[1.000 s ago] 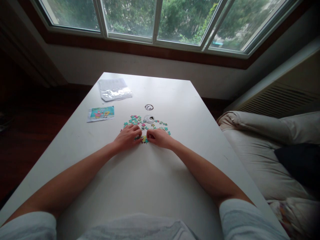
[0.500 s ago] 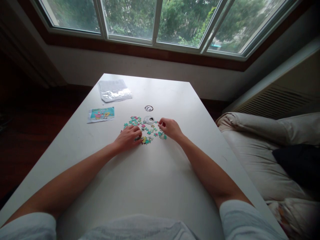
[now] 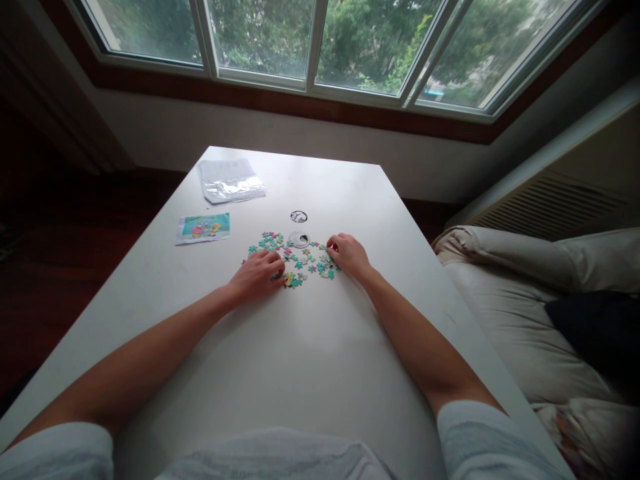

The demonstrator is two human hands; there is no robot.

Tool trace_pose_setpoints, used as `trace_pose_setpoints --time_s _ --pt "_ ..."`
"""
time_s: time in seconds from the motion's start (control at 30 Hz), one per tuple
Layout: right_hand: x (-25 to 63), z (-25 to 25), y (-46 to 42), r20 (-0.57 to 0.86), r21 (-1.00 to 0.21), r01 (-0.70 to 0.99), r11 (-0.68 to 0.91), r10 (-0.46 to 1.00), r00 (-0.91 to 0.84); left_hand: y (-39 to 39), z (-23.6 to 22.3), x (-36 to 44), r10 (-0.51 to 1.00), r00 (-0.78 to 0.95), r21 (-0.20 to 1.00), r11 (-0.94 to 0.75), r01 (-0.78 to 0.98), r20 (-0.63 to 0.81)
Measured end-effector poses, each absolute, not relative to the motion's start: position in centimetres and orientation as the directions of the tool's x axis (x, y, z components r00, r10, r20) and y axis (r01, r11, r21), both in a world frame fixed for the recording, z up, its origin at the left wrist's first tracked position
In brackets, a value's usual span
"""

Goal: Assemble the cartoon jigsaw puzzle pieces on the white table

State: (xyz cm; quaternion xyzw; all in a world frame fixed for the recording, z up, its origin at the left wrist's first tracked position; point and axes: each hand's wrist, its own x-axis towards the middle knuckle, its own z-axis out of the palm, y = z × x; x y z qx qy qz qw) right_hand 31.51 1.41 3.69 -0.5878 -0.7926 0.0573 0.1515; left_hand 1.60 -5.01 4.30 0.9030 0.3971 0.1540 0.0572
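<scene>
Between left fingers [image 3: 275,267] and right fingers [image 3: 335,241], puzzle pieces [image 3: 313,269] lie scattered.

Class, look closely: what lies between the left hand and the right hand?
Scattered small puzzle pieces, many of them teal, lie between the left hand and right hand, as the head view shows.

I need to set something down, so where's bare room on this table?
Between the forearms, nearer than the puzzle pieces; also from the right hand to the right edge of the table. Crowded: between that hand and the left hand.
</scene>
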Motion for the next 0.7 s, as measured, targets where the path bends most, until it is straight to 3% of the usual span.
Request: trace_pose_setpoints --time_s 0.53,0.7 --pt "31.09 3.09 1.87 0.18 -0.334 0.876 0.348 0.936 -0.303 -4.83 4.57 1.55 0.723 0.653 0.207 -0.691 0.693 0.228" --pt "30.51 3.35 1.35 0.268 -0.451 0.833 0.32 0.939 -0.216 -4.54 4.22 1.3 0.719 0.654 0.237 -0.695 0.679 0.234"
